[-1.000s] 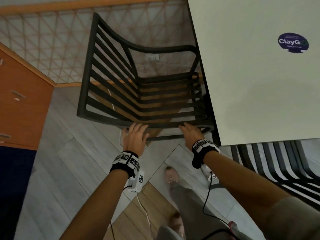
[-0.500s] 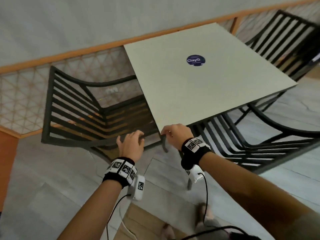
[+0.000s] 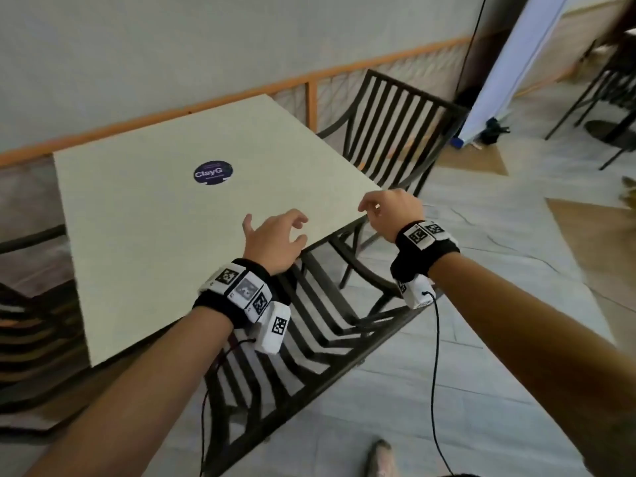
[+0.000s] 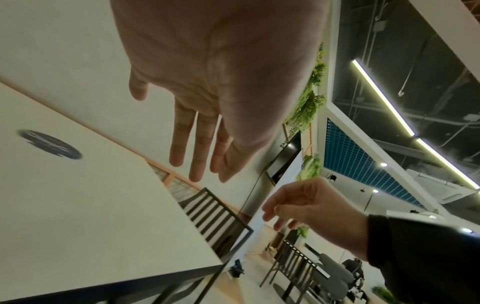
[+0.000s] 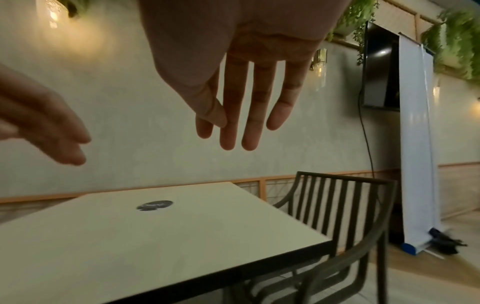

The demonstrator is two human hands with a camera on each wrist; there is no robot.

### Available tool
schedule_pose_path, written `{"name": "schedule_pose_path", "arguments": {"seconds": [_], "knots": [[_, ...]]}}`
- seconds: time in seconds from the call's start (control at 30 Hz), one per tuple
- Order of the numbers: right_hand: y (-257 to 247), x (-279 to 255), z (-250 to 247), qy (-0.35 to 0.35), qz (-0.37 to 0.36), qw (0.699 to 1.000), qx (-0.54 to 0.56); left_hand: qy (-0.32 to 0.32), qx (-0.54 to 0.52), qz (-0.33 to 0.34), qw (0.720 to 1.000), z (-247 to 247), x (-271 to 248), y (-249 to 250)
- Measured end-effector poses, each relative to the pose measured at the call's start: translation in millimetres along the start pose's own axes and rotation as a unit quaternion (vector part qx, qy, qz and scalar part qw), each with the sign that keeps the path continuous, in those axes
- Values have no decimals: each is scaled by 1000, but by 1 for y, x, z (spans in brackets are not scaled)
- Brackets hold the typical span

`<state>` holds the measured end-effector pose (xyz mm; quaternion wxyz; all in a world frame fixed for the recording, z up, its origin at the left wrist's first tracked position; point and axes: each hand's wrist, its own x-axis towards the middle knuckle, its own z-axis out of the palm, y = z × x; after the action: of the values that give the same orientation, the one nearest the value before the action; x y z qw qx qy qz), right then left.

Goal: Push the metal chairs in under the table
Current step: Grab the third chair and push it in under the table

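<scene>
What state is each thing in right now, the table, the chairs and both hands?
Table: upright, top bare except a round sticker.
Near chair: seat partly under the table, back sticking out.
Far chair: upright at the far side, seat hidden.
Left chair: partly under the table.
Left hand: empty, fingers loose.
Right hand: empty, fingers loosely curled.

Dim, soft indoor light; wall lamps (image 5: 53, 15) glow warm above the hands, ceiling strips (image 4: 384, 98) glare rightward. Frame edges bend; nearby palms blur.
</scene>
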<state>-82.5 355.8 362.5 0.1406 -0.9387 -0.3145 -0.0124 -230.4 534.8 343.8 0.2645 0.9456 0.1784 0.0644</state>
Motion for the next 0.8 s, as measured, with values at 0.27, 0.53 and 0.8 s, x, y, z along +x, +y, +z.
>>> {"name": "schedule_pose_path", "arguments": {"seconds": [0.27,0.53,0.8], "knots": [[187,87,-23,-56,-9,997,-46,-40,7,31,999,100,140,142],[302,217,27,-101,-27,992,-71,-66,25,-3,997,194,280,165],[365,336,99,-174,-55,980,-81,-168,108,-74,977,286,399,161]]}}
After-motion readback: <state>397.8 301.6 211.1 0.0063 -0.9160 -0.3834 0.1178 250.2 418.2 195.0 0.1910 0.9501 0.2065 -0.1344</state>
